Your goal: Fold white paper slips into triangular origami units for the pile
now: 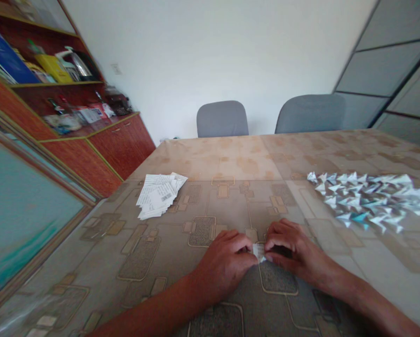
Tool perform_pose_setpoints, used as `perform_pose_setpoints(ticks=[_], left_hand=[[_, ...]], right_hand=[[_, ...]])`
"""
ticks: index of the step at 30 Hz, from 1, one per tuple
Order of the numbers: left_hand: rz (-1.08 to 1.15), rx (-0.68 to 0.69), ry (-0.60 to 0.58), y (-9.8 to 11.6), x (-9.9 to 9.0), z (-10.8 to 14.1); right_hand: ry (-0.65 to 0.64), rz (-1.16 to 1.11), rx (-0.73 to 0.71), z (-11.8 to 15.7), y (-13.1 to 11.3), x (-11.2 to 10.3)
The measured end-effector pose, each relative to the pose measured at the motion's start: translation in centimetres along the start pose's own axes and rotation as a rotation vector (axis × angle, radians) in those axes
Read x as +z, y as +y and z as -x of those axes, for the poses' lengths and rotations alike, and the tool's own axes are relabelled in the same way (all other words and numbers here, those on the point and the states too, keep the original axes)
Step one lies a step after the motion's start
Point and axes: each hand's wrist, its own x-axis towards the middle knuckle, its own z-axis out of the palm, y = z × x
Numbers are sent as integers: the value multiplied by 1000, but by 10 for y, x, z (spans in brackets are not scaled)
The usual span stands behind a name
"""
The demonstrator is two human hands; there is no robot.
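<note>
A small folded piece of white paper (258, 252) with faint print sits between my two hands, low over the patterned tablecloth. My left hand (227, 255) pinches its left edge between thumb and fingers. From the other side, my right hand (289, 245) pinches the right edge, its thumb below and fingers curled above. Part of the paper is hidden behind the fingertips. Left of my hands lies a loose stack of printed paper slips (157, 199). Over to the right, several small folded paper pieces (357, 196) with pointed tips stand in rows, one of them blue-green.
The table (227, 159) wears a brown cloth with rectangles. Two grey chairs (222, 119) stand behind its far edge. At the left is a reddish wooden cabinet (122, 150) with filled shelves, and a glazed panel (27, 210) runs close along the table's left side.
</note>
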Motion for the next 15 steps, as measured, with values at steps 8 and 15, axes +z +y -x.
perform_pose_setpoints(ticks=[8, 15], left_hand=[[-58, 97, -5, -3, -2, 4], [-26, 122, -5, -4, -2, 5]], right_hand=[[59, 63, 156, 0, -9, 6], [77, 91, 241, -1, -16, 9]])
